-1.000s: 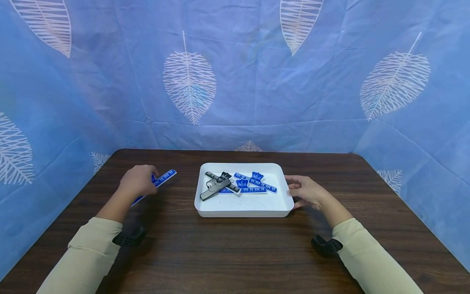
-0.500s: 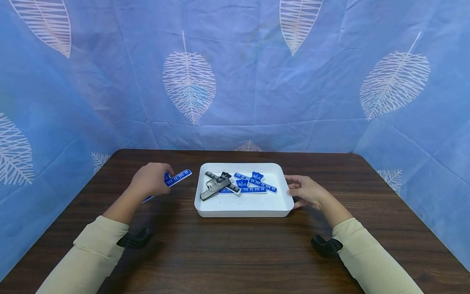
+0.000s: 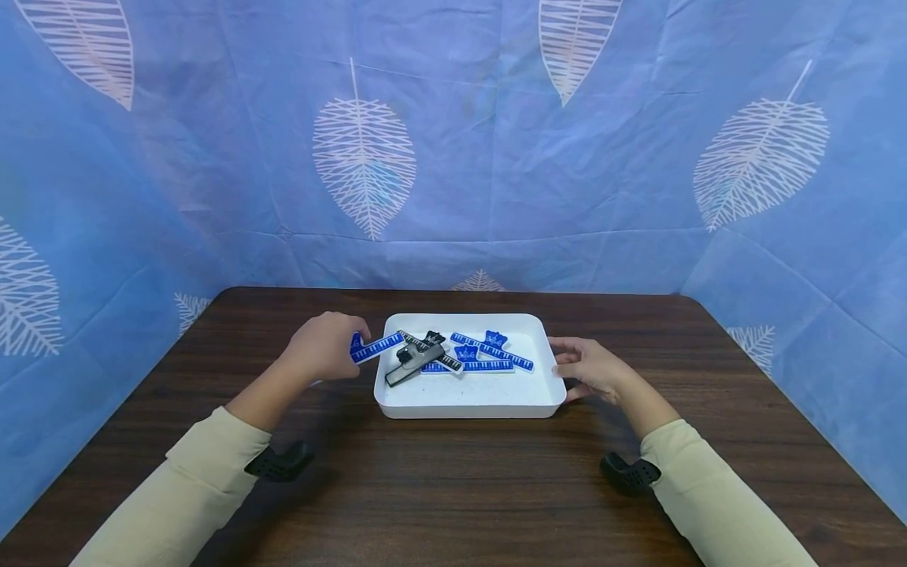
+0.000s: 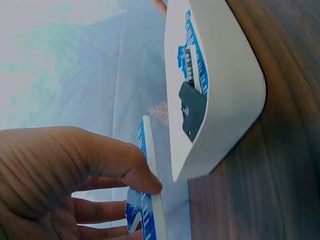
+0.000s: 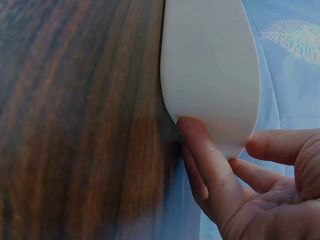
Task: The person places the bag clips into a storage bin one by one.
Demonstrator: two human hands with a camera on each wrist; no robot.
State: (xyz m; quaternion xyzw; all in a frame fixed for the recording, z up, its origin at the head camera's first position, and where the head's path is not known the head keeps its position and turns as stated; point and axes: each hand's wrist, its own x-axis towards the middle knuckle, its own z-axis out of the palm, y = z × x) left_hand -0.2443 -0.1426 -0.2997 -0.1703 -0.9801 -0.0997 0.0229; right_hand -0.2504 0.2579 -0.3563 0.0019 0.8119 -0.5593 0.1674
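Observation:
My left hand (image 3: 327, 346) pinches a blue-and-white clip (image 3: 376, 347) printed with piano keys, just off the left end of the white tray (image 3: 468, 412). In the left wrist view, my thumb lies along the edge of this clip (image 4: 151, 215), fingers behind it. At the tray's right end, my right hand (image 3: 591, 368) holds on, the thumb (image 5: 275, 145) at the rim and a finger (image 5: 197, 137) low against the wall. In the tray lie two more blue piano-key clips (image 3: 489, 367) and a black one (image 3: 450, 363), partly overlapping, with a dark grey clip (image 3: 414, 365) on top.
The tray stands on a dark wooden table (image 3: 453, 488). Behind the table hangs a blue cloth (image 3: 496, 181) with white leaf prints, also running along both sides. Each wrist carries a black strap device (image 3: 279, 462).
My left hand has moved right with the blue clip, from the table's left side to the tray's left edge. My right hand and the tray have stayed put.

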